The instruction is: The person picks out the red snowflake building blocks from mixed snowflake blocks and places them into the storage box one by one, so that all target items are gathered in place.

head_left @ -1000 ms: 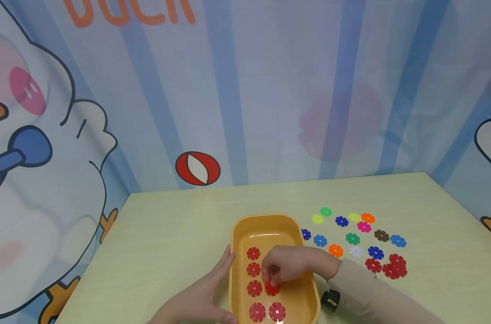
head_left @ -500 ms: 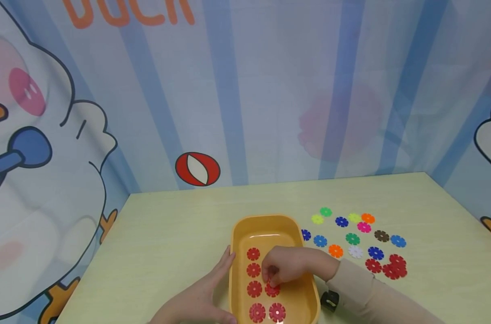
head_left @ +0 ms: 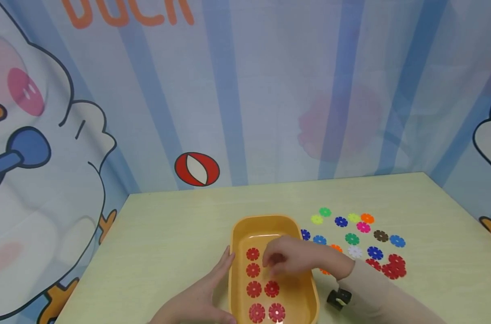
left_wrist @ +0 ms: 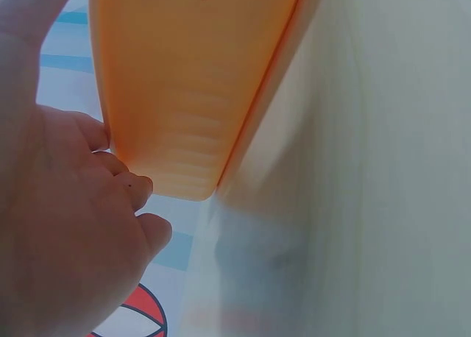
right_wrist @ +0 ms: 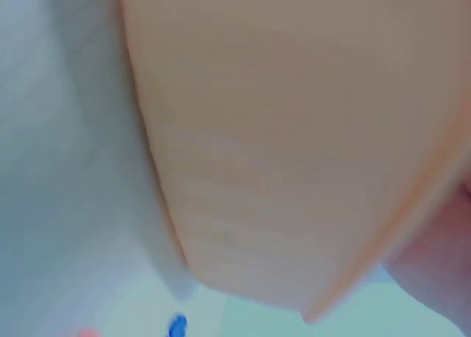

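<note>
A yellow-orange plastic tray (head_left: 299, 294) stands on the table in the head view. Inside it lie several red snowflake-shaped discs (head_left: 254, 289) in two columns, the left column longer. My left hand (head_left: 200, 292) rests against the tray's left side, fingers extended and thumb near its lower end. In the left wrist view its fingertips touch the outer wall of the tray (left_wrist: 184, 79). My right hand (head_left: 290, 255) hovers inside the tray above the upper red disc (head_left: 272, 289) of the right column, fingers loosely bent, with nothing visible between them. Blur softens its fingertips.
Right of the tray lie loose discs in several colours, among them green (head_left: 352, 239), white (head_left: 354, 251) and brown (head_left: 380, 236). An overlapping red pile (head_left: 394, 267) sits farther right. A printed curtain (head_left: 269, 90) hangs behind the table (head_left: 180, 225).
My right hand has let go of the red disc in the right column and lifted slightly up and right. That disc now lies flat. My left hand has stayed at the tray's side.
</note>
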A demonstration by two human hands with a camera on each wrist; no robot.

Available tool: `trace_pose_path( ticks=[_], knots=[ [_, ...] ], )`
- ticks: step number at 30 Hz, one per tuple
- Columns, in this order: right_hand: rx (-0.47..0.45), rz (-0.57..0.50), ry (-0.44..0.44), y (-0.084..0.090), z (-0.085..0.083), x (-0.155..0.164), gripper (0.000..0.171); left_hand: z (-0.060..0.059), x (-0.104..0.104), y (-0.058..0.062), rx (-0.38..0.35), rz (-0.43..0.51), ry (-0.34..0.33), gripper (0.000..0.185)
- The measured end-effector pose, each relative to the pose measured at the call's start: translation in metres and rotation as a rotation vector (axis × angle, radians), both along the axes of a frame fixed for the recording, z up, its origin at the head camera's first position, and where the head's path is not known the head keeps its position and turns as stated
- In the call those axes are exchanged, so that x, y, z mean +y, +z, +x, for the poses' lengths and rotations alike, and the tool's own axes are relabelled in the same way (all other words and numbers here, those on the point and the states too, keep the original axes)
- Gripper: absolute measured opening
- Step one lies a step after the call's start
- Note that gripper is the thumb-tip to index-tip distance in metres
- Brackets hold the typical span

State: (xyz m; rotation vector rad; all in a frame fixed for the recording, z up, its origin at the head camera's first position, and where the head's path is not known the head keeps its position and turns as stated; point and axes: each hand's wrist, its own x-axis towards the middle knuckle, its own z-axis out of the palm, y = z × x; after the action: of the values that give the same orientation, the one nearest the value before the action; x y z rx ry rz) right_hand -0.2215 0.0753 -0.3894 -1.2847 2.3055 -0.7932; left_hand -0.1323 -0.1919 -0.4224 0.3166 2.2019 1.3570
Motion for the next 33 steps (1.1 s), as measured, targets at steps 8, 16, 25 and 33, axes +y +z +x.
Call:
trace_pose_path(
  ticks=[8,16,25,33],
  knots=[
    [0.034,-0.159,-0.031,0.013,0.001,0.039,0.011,-0.002,0.0,0.0,0.03,0.0,-0.016,0.113],
    [0.088,-0.215,-0.115,0.021,0.009,0.081,0.012,-0.002,0.001,-0.001,0.028,0.009,-0.015,0.113],
    [0.071,-0.144,-0.26,0.021,0.017,0.122,0.021,-0.003,0.001,-0.002,0.062,-0.007,-0.019,0.116],
    [0.102,-0.135,-0.329,0.014,0.021,0.149,0.021,-0.003,0.001,-0.002,0.076,-0.006,-0.034,0.116]
  ],
)
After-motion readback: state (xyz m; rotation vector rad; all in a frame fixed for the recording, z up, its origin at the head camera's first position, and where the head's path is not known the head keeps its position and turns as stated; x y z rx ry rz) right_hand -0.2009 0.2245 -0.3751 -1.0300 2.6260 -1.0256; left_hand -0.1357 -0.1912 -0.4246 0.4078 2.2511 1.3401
